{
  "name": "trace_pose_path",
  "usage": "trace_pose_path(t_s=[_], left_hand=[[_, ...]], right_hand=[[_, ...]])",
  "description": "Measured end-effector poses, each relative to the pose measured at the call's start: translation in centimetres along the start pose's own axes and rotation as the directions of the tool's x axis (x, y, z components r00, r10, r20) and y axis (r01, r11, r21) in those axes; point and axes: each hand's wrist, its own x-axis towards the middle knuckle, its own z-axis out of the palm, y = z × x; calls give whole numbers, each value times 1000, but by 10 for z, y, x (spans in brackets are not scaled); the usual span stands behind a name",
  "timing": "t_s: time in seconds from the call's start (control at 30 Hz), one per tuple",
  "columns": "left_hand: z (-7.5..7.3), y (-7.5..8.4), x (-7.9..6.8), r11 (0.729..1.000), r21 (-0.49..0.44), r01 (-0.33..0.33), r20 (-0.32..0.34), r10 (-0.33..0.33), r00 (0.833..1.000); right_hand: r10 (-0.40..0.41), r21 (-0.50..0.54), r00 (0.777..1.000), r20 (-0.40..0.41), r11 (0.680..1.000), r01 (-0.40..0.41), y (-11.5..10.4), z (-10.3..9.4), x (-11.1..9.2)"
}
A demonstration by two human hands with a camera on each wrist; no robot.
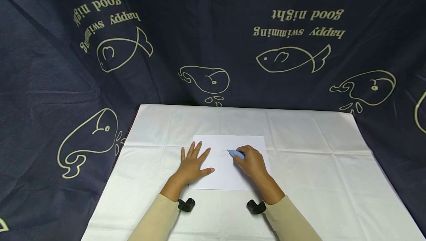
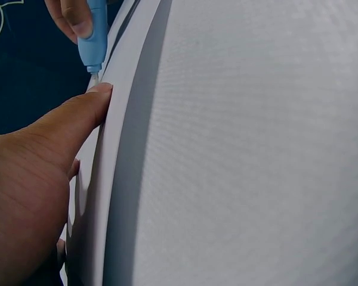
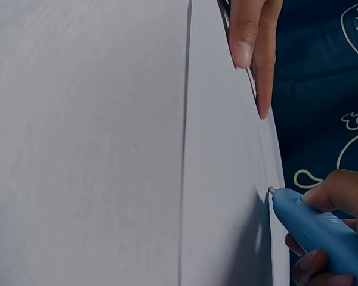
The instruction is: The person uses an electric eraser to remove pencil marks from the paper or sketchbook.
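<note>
A white sheet of paper lies on the cloth-covered table. On its left part my left hand rests with the fingers spread; the thumb stretches toward the sheet's middle. My right hand grips a thick light-blue pen with a narrow tip, the thumb on its upper side in the right wrist view. That tip is right at the paper, beside faint thin lines near the sheet's middle. The right palm hides part of the pen's body in the head view.
A creased white cloth covers the table. Behind it hangs a dark blue curtain with fish and whale drawings. A black wrist device is on the left wrist, another black device on the right.
</note>
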Motion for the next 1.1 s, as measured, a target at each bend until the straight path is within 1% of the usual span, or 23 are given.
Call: trace_pose_path(t_s=[0.2, 0.47, 0.63, 0.77, 0.97, 1.1], left_hand=[[0, 0, 0, 1000, 9, 2, 8, -2, 1000], [0, -1, 0, 1000, 1, -7, -3, 7, 1000], [0, 0, 0, 1000, 12, -3, 3, 3, 1000], [0, 0, 0, 1000, 14, -1, 5, 1, 1000], [0, -1, 1, 1000, 11, 0, 8, -1, 1000], [1, -1, 0, 1000, 13, 2, 10, -2, 1000]], right_hand=[[-13, -10, 1000, 13, 1000, 13, -2, 2, 0], [13, -19, 1000, 5, 1000, -12, -2, 0, 1], [-3, -10, 1000, 24, 1000, 3, -4, 1, 0], [-8, -19, 1000, 14, 1000, 9, -4, 1, 0], [17, -19, 1000, 4, 1000, -16, -2, -2, 0], [17, -15, 1000, 23, 1000, -17, -3, -2, -1]])
